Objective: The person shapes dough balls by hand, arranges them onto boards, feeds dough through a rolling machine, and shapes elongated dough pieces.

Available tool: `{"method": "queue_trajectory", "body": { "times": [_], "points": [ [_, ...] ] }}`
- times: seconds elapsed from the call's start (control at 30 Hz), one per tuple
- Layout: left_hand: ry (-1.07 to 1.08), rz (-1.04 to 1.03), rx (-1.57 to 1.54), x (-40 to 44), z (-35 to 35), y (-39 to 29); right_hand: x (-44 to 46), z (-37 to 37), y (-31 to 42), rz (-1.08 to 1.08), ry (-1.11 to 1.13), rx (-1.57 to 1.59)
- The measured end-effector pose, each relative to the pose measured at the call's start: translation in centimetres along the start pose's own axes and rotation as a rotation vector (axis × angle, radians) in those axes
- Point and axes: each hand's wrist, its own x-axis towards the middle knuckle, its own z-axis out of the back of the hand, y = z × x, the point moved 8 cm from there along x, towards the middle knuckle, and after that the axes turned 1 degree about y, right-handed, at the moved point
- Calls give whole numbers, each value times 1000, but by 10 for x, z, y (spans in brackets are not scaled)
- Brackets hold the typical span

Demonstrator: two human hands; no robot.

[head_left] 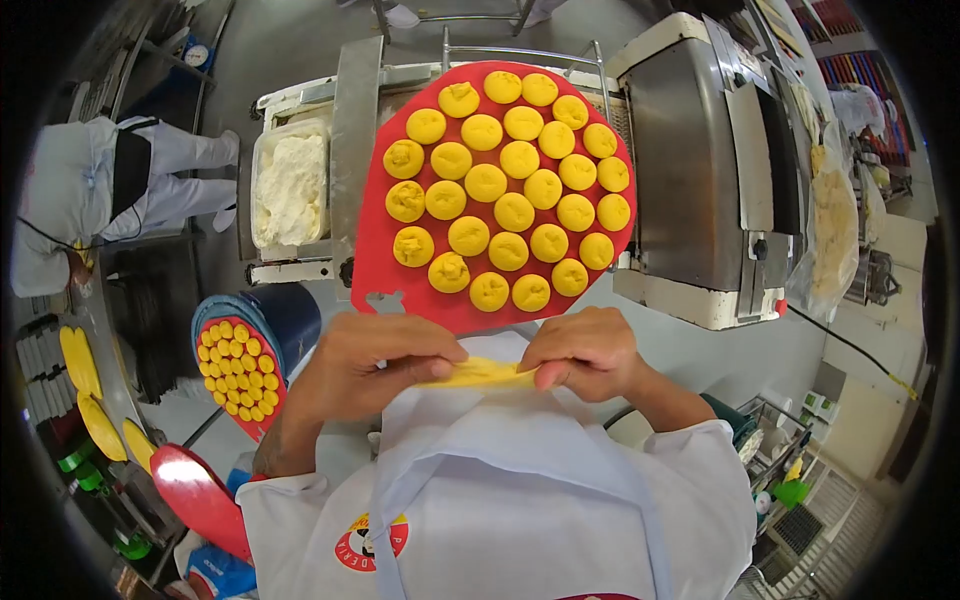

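Close to my chest, my left hand (375,362) and my right hand (585,352) pinch the two ends of a strip of yellow dough (480,373). The dough stretches across the gap between them, in front of my white apron. Just beyond my hands lies a red board (400,285) with a cut-out at its near left corner. Many round yellow dough pieces (485,183) cover it in loose rows. Most look smooth on top; those along the left side look rougher and cracked.
A tub of white flour (290,190) sits left of the board, past a metal bar (357,150). A steel machine (690,160) stands on the right. Another red board of yellow pieces (238,368) rests on a blue bin (290,318). A co-worker (130,180) stands at far left.
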Motion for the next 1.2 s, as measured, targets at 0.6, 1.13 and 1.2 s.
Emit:
{"method": "queue_trajectory", "body": {
  "times": [0.6, 1.13, 1.2],
  "points": [
    [-721, -85, -910, -41, 101, 173, 210, 19, -191, -345, -92, -575],
    [-734, 7, -918, -72, 107, 191, 203, -11, -216, -42, -156, -897],
    [-688, 9, -923, -61, 94, 184, 200, -8, -219, -1, -69, -893]
  ]
}}
